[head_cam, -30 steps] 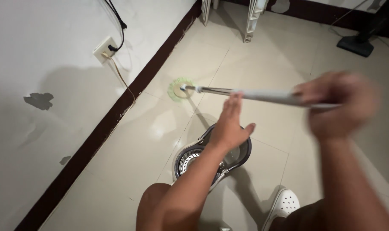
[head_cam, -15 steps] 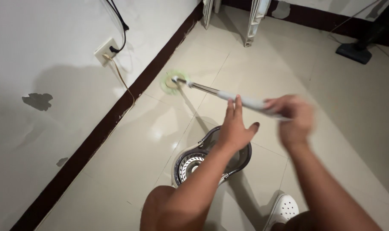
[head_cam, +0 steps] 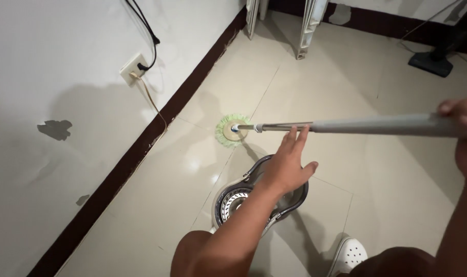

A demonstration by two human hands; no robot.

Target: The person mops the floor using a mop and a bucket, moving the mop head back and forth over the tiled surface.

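My right hand (head_cam: 465,134) grips the grey handle of a mop (head_cam: 372,124) at the right edge of view. The mop's metal shaft runs left to a round green mop head (head_cam: 231,131) lying on the tiled floor. My left hand (head_cam: 289,163) hovers open, fingers stretched, just under the shaft and not holding it. Below that hand stands a grey spin mop bucket (head_cam: 238,197) with a round metal basket inside.
A white wall with a dark baseboard (head_cam: 141,149) runs along the left, with a wall socket (head_cam: 135,68) and plugged cables. White furniture legs (head_cam: 308,25) stand at the top. A black stand base (head_cam: 431,62) sits top right. My white shoe (head_cam: 350,254) shows below.
The mop head slid back toward the bucket and to the right. My right hand pulled the handle far to the right edge. My left hand stayed open above the bucket.
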